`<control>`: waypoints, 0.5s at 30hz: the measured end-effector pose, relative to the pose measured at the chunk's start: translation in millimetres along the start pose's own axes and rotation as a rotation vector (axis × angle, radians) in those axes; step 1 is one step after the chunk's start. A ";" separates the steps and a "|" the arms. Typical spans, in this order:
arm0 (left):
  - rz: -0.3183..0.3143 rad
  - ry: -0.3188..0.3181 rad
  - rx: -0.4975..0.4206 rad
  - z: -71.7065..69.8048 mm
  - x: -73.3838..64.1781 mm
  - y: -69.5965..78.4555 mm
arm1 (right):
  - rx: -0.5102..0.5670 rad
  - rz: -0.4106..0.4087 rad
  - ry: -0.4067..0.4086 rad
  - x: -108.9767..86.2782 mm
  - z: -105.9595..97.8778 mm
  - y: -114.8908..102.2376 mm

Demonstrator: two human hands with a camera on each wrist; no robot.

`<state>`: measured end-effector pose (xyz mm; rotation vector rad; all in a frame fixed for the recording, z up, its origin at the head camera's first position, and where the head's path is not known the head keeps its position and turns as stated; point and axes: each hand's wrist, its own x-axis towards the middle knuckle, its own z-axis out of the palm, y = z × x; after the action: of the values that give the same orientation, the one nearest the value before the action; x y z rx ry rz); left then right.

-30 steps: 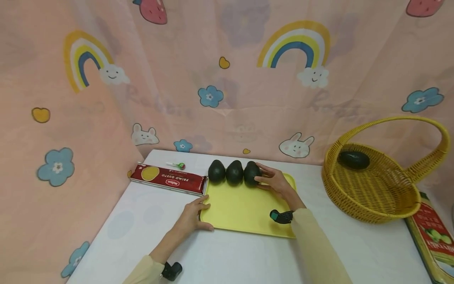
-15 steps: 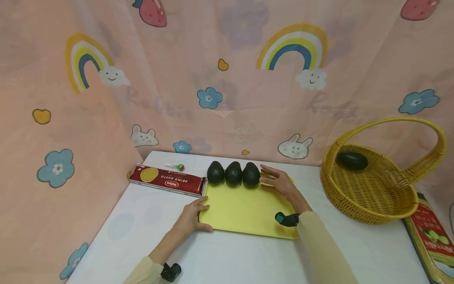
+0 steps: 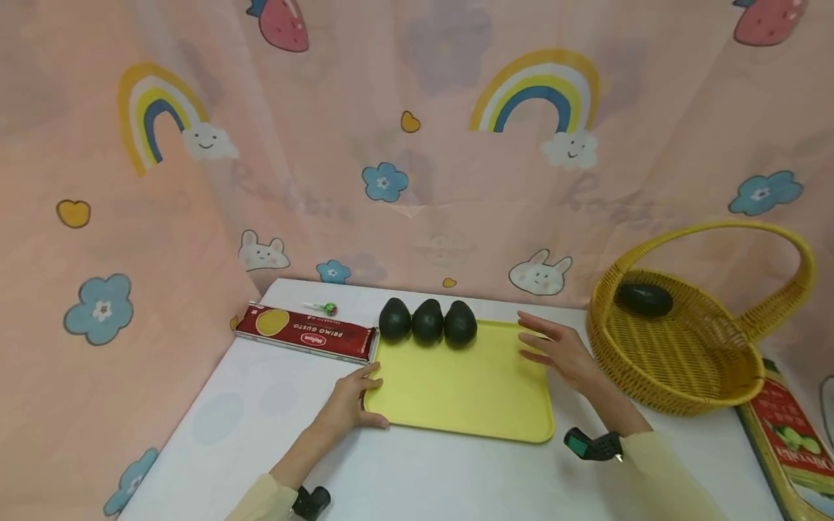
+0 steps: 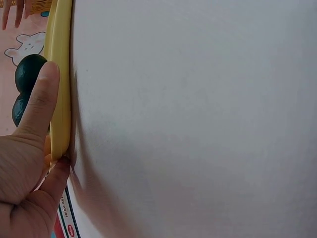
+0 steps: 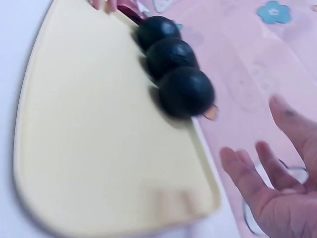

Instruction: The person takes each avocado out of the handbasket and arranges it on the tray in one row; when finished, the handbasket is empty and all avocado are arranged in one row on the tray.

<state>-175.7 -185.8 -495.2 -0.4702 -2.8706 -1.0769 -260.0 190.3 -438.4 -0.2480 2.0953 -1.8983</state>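
A yellow tray (image 3: pixel 456 391) lies on the white table, and three dark avocados (image 3: pixel 427 322) stand in a row along its far left edge. My left hand (image 3: pixel 345 401) holds the tray's near left corner, thumb on the front edge and fingers at the left side. In the left wrist view the thumb (image 4: pixel 42 99) lies along the tray's rim. Over the tray's right edge, my right hand (image 3: pixel 557 351) is spread with nothing in it, apart from the avocados. A fourth avocado (image 3: pixel 645 299) lies inside the yellow wicker basket (image 3: pixel 677 405) on the right.
Left of the tray lies a red spaghetti pack (image 3: pixel 306 333), with a lollipop (image 3: pixel 326 309) behind it. A red and green package (image 3: pixel 785 427) lies beside the basket at the right. A patterned pink curtain (image 3: pixel 456 217) hangs behind the table (image 3: pixel 274 449).
My right hand has let go of the rightmost avocado and moved right, toward the basket. The left hand has stayed at the tray's corner.
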 end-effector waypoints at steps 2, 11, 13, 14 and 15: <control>0.004 0.000 0.002 0.0 0.5 -0.9 | -0.014 -0.025 -0.054 -15.0 -18.1 -1.6; -0.062 0.015 -0.026 -6.8 0.4 -1.8 | 0.175 -0.120 -0.229 -56.0 -116.8 4.4; -0.061 0.018 -0.023 -8.0 0.7 -2.3 | 0.270 -0.123 -0.254 -58.6 -138.1 8.6; -0.062 0.020 -0.024 -8.3 0.9 -2.7 | 0.347 -0.113 -0.265 -58.7 -148.0 10.6; -0.060 0.021 -0.022 -8.5 1.1 -3.1 | 0.408 -0.107 -0.260 -58.6 -157.4 12.3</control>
<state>-178.3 -193.2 -490.5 -0.3737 -2.8748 -1.1156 -256.8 358.5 -431.8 -0.4888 1.5189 -2.1677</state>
